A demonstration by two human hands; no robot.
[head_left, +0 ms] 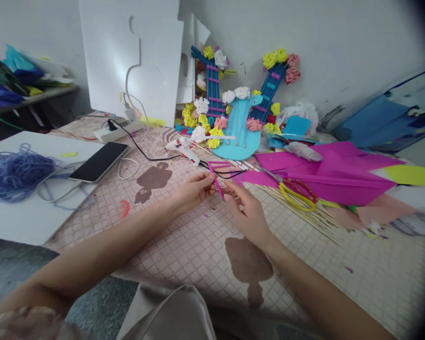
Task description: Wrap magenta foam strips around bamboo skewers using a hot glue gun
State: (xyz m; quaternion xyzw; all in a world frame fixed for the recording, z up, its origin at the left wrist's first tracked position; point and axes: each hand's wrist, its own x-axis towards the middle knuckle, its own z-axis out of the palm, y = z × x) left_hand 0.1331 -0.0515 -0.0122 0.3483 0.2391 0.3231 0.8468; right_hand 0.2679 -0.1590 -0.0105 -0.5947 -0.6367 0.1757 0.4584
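Over the middle of the table, my left hand is closed, with thumb and fingers pinching a thin magenta paper-wrapped stick. My right hand has its thumb and forefinger curled at the stick's lower end. Just beyond them lie more thin magenta sticks and a white hot glue gun with a black cord. To the right are scissors with yellow and red handles, beside a bundle of bamboo skewers.
Magenta paper sheets spread at the right. A turquoise paper craft with paper flowers leans on the wall. At left are a phone, blue yarn on a white board, and a power strip with cables.
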